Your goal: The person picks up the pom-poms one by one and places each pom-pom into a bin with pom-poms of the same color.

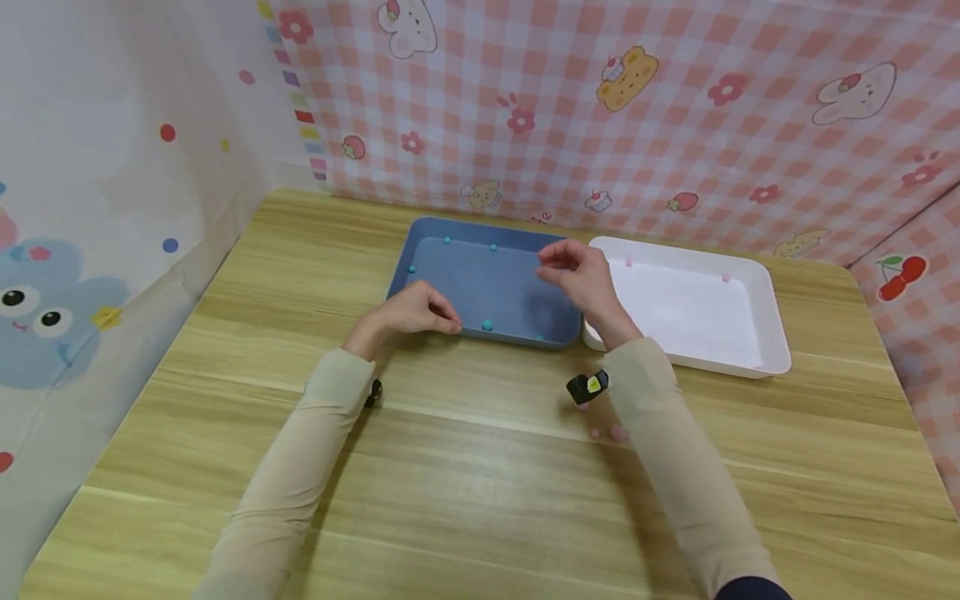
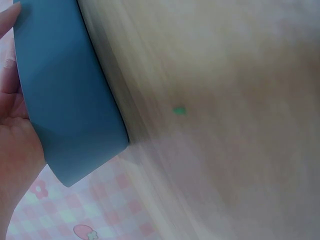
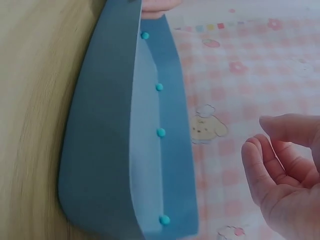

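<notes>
A blue-grey tray (image 1: 491,287) lies on the table, with several small teal balls (image 3: 161,132) along its inner edges. One larger teal ball (image 1: 487,326) is by its front wall. My left hand (image 1: 416,310) is at the tray's front left, fingers bent down at the front rim; the left wrist view shows it behind the tray wall, partly hidden. My right hand (image 1: 581,275) hovers over the tray's right end, fingers loosely bent. Nothing shows between its thumb and fingers in the right wrist view.
A white tray (image 1: 686,312) stands right of the blue one, with a few pink balls (image 1: 726,277) in it. Other pink balls (image 1: 618,433) lie on the table beside the right forearm. A small green spot (image 2: 180,110) shows on the wood. Checked cloth (image 1: 480,100) hangs behind.
</notes>
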A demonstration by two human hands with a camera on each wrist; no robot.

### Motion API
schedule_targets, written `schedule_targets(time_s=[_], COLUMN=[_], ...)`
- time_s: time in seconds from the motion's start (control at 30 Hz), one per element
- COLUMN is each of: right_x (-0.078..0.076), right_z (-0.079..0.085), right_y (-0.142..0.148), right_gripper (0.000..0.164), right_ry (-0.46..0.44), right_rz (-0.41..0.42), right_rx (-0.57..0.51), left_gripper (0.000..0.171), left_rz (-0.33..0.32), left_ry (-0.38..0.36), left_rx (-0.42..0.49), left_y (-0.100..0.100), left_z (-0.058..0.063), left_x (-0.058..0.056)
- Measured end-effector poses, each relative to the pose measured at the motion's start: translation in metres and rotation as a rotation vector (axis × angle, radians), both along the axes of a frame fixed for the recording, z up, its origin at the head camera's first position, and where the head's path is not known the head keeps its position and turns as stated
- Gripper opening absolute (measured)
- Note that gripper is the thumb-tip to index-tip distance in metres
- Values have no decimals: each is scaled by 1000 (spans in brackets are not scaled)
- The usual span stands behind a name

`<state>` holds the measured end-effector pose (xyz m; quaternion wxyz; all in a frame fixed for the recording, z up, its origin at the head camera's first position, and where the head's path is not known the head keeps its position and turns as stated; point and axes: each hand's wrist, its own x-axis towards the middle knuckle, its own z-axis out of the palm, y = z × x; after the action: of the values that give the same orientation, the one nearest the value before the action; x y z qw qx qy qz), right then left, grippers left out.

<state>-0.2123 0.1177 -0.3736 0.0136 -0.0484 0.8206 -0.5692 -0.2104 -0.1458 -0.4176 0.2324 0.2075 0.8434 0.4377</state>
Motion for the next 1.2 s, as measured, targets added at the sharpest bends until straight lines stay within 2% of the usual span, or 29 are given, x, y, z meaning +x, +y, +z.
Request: schedule_targets(time_s=[0.2,0.5,0.87,1.07,1.2], right_x=[17,44,77,85,86], right_z=[4,0,-14,-21,-24], right_y=[27,69,125,151,164], right_gripper=[21,19,19,17,16], right_ry=[73,128,158,210,249], right_rz=[9,-35,-101,-157,-142], right_rx=[-3,-13,66,151,253], left_gripper=[11,11,13,12,13], left_rz=[-10,-25,-26,1,23], left_ry=[-3,9,21,34,63], left_rx=[0,2,-8,37,53], left_y=[1,2,2,1,3], left_z=[1,1,2,1,0], left_x=[-2,-3,0,4,7])
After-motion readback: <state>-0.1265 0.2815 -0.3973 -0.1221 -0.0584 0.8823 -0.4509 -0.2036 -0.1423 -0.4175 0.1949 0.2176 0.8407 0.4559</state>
